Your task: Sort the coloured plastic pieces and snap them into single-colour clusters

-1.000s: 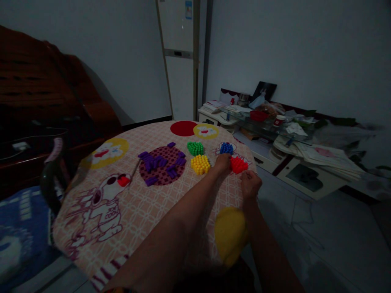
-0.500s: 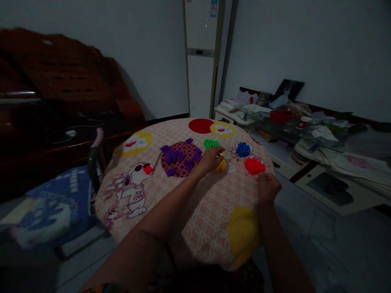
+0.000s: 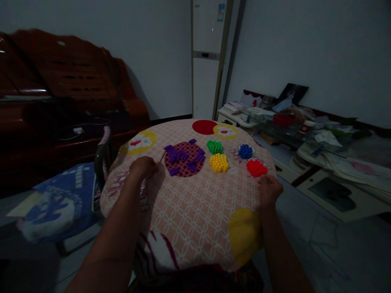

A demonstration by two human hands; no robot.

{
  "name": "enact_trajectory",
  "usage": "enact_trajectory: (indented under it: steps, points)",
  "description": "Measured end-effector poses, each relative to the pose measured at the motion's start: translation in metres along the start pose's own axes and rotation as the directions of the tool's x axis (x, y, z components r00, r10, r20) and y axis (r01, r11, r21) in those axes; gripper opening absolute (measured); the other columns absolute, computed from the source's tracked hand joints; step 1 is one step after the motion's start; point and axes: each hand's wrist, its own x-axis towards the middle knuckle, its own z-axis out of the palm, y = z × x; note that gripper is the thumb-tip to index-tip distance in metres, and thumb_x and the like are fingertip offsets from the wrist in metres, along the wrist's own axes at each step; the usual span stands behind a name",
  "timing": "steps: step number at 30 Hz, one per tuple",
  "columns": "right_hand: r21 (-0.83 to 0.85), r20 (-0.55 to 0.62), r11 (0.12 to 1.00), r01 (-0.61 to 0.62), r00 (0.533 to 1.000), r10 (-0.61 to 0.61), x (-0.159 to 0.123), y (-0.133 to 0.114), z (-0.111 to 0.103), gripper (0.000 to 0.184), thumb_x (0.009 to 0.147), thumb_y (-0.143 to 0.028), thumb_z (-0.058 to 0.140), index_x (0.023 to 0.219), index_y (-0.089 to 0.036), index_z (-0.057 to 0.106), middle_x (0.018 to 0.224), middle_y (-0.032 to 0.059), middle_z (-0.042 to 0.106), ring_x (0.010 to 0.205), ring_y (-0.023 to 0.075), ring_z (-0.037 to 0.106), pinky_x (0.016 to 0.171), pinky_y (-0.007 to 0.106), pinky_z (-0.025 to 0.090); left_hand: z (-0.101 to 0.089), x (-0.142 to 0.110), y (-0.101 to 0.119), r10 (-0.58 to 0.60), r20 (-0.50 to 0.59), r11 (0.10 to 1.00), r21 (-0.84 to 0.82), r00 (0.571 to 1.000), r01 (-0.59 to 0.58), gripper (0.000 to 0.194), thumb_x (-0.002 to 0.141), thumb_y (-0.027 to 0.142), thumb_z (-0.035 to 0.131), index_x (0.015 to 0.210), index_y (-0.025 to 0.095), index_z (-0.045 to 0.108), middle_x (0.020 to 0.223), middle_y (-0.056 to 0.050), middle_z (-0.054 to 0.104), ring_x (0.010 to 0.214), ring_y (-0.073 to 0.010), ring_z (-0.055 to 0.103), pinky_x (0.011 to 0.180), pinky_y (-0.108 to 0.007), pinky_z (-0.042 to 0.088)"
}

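Note:
My left hand (image 3: 143,167) is at the left side of the round table, its fingers curled together over the printed dog where a small red piece lay; whatever is under or in the fingers is hidden. My right hand (image 3: 270,189) rests closed at the right edge, just below a cluster of small red plastic pieces (image 3: 257,168). What its fingers hold, if anything, does not show. Similar clusters stand nearby: yellow pieces (image 3: 219,162), green pieces (image 3: 215,147) and blue pieces (image 3: 245,151). Purple pieces (image 3: 177,155) lie scattered around a dark red printed circle.
A patterned pink cloth (image 3: 195,211) covers the table. A chair with a blue cloth (image 3: 65,199) stands at the left, before a wooden sofa (image 3: 70,77). On the right is a cluttered low cabinet (image 3: 320,175); a tall white appliance (image 3: 206,85) fills the corner.
My left hand has moved left from the yellow and green clusters to the red piece on the dog print, uncovering the yellow cluster. My right hand stays by the red cluster. The view has shifted slightly.

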Motion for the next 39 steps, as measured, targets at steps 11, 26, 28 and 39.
enact_trajectory:
  steps: [11, 26, 28, 39]
  points:
    - [-0.008, 0.014, 1.000, 0.026, 1.000, -0.026, -0.001, -0.006, 0.000, 0.026, 0.078, -0.036, 0.055, 0.068, -0.017, 0.070, 0.058, 0.0037, 0.064, 0.056, 0.0172, 0.053, 0.055, 0.028, 0.040, -0.001, 0.009, -0.010, 0.084, 0.011, 0.993, -0.090, 0.996, -0.082, 0.040, 0.067, 0.036, 0.066, 0.100, 0.015, 0.076, 0.106, -0.020, 0.074, 0.097, -0.0382, 0.069, 0.081, -0.041, 0.053]
    - [-0.025, 0.027, 0.999, 0.020, 0.999, -0.019, -0.002, -0.011, -0.001, 0.030, 0.079, -0.039, 0.054, 0.071, -0.016, 0.072, 0.059, 0.0050, 0.067, 0.059, 0.0187, 0.056, 0.057, 0.029, 0.042, 0.000, -0.069, 0.203, 0.763, -0.273, 0.485, -0.358, 0.586, -0.798, 0.027, 0.072, 0.014, 0.069, 0.099, 0.017, 0.068, 0.091, -0.003, 0.072, 0.082, -0.0165, 0.066, 0.074, -0.026, 0.049]
    - [-0.031, 0.028, 0.999, 0.033, 0.999, -0.032, -0.002, -0.011, -0.001, 0.030, 0.078, -0.039, 0.054, 0.070, -0.016, 0.072, 0.059, 0.0050, 0.066, 0.059, 0.0187, 0.056, 0.057, 0.028, 0.041, 0.017, -0.080, 0.241, 0.789, -0.299, 0.427, -0.361, 0.536, -0.829, 0.030, 0.072, 0.011, 0.066, 0.102, 0.017, 0.067, 0.093, -0.004, 0.072, 0.082, -0.0174, 0.066, 0.075, -0.028, 0.050]
    - [0.017, 0.050, 1.000, 0.005, 0.999, -0.006, -0.001, -0.004, 0.003, 0.025, 0.075, -0.037, 0.053, 0.073, -0.017, 0.067, 0.065, 0.0038, 0.067, 0.063, 0.0182, 0.057, 0.060, 0.027, 0.042, 0.069, -0.078, 0.342, 0.648, -0.370, 0.489, -0.468, 0.666, -0.736, 0.031, 0.074, 0.014, 0.067, 0.104, 0.018, 0.059, 0.104, -0.012, 0.069, 0.100, -0.0260, 0.064, 0.087, -0.038, 0.050]
